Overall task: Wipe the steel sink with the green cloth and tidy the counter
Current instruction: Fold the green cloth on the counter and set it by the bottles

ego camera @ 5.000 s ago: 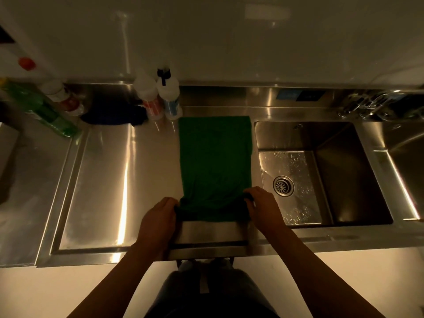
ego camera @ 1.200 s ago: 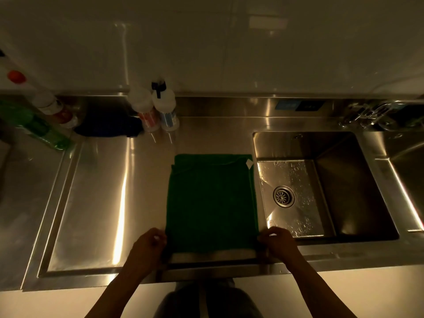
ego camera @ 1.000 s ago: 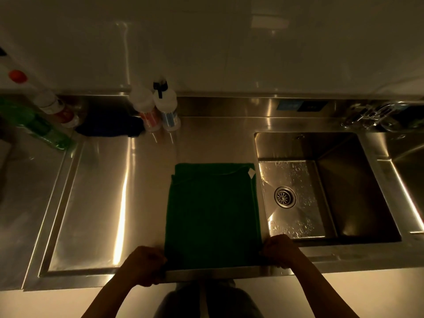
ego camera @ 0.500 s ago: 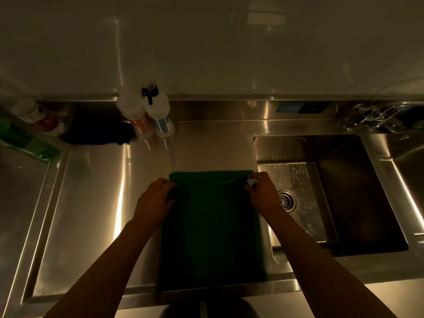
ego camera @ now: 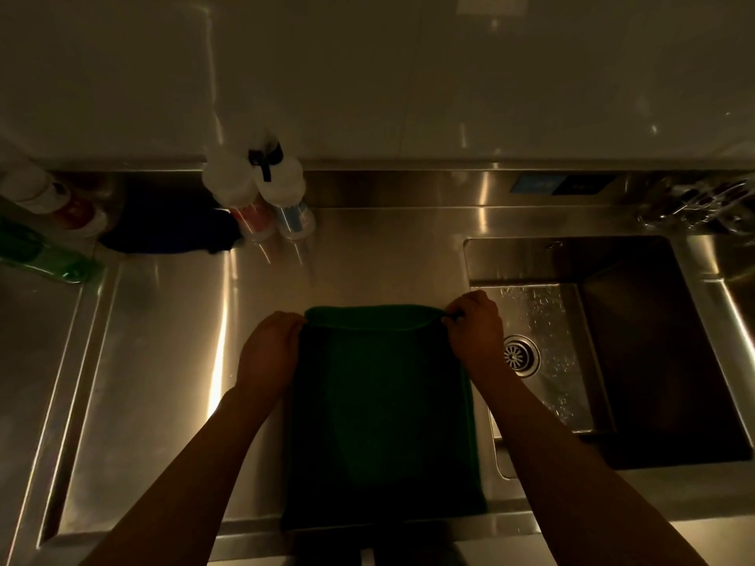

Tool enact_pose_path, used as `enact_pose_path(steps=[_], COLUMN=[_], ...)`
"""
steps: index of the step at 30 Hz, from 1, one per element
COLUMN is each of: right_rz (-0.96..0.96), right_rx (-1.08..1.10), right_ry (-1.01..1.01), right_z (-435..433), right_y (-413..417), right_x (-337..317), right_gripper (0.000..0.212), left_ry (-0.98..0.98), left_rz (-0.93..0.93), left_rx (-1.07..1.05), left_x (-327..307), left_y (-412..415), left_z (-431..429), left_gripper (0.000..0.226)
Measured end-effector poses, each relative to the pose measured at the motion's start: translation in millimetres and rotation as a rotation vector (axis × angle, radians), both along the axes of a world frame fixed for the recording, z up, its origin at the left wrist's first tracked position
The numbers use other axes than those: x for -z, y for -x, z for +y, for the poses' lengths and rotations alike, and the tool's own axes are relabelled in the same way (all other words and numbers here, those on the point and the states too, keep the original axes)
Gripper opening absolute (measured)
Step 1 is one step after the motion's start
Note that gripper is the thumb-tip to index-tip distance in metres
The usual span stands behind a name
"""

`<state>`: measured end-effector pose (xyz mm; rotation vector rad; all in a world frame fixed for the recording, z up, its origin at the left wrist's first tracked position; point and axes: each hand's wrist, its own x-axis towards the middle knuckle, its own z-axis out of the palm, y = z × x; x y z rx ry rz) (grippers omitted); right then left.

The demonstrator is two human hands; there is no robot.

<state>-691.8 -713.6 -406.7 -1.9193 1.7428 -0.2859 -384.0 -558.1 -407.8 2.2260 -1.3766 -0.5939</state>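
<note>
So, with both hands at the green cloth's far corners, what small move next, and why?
Probably fold the far edge back toward the body: left hand and right hand each pinch a far corner of the green cloth lying flat on the steel counter.

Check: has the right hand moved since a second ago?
Yes. The right hand moved from the counter's front edge to the cloth's far corner, level with the drain.

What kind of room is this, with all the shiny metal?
Probably a kitchen or washing-up area: a steel sink with a drain, a steel counter, and bottles standing by the wall. A green cloth lies on the counter.
</note>
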Motion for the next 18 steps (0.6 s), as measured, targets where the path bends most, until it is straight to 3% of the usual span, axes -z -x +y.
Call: enact_pose_path(steps=[5, 8, 14, 18], right_rz=[-0.174, -0.262, -0.197, -0.120], right_rx=[0.164, 0.255, 0.301, 0.175], right_ry=[0.027, 0.061, -0.087, -0.086], right_z=[1.7, 3.3, -17.6, -28.2], right_y=[18.0, 23.1, 24.9, 12.0], right_x=[-5.0, -9.5, -2.3, 1.2], right_gripper=[0.010, 0.026, 0.019, 0.008], left_ry=[0.088, 0.080, 0.043, -0.001], left_rz=[0.075, 0.038, 0.067, 0.061], left_rx=[-0.109, -0.094, -0.131, -0.164], left_x=[-9.8, -7.5, 0.9, 6.3], left_y=[1.6, 2.8, -0.3, -3.8], left_z=[-17.8, -26.3, -38.0, -44.2], left_gripper=[0.020, 0.022, 0.023, 0.022])
